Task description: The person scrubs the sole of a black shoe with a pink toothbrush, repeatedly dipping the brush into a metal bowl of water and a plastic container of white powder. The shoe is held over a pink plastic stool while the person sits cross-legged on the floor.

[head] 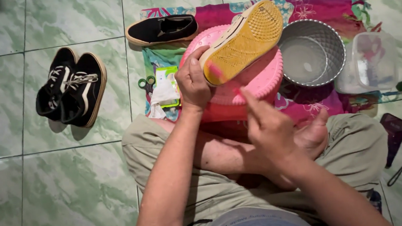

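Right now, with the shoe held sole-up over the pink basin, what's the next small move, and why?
Probably bring the right hand up onto the sole. The left hand grips the shoe's heel end, sole up over the pink basin, while the right fingers hover just short of it, holding something small and pink.

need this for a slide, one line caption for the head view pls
Seated person's left hand holds a shoe sole-up over a pink basin; right hand hovers close by.

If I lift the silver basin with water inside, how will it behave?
The basin probably stays stiff, since it looks like metal. The water in it would likely slosh and add weight. Its wide, round shape suggests it sits steadily and hardly tips.
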